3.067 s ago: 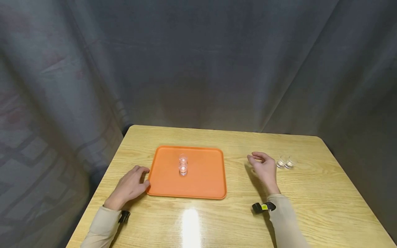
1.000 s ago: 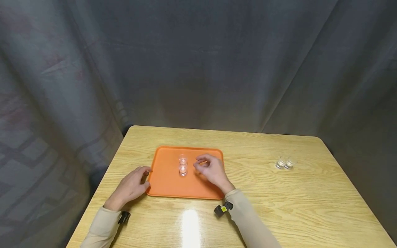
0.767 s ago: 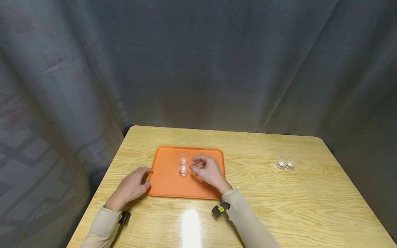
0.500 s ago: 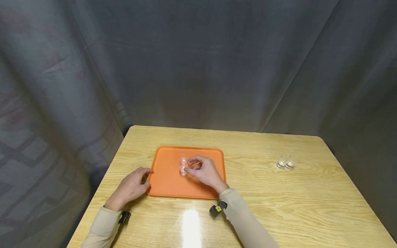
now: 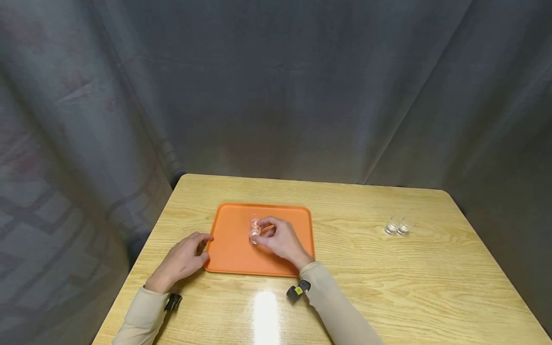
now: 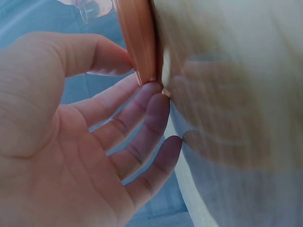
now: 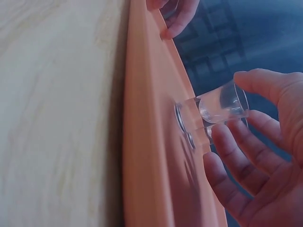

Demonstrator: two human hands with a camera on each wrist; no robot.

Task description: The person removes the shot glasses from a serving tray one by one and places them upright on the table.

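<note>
Two small clear shot glasses stand upright one behind the other on the orange tray (image 5: pixel 233 251). My right hand (image 5: pixel 282 240) is at the nearer shot glass (image 5: pixel 254 232). In the right wrist view, thumb and index finger pinch the rim of this shot glass (image 7: pixel 220 105), the other fingers spread loosely below. The farther shot glass (image 5: pixel 254 219) stands just behind it; in the right wrist view it is partly hidden. My left hand (image 5: pixel 183 258) rests at the tray's left edge. In the left wrist view, its relaxed fingers and thumb touch the tray rim (image 6: pixel 137 38).
Another pair of clear shot glasses, a left one (image 5: pixel 391 226) and a right one (image 5: pixel 404 226), stands side by side on the wooden table (image 5: pixel 388 278), well right of the tray. A dark curtain (image 5: pixel 276 96) hangs behind the table and along both sides.
My right hand has come from near the table's right-hand glasses leftward over the tray to the nearer shot glass and now pinches its rim. My left hand stays almost still at the tray edge.
</note>
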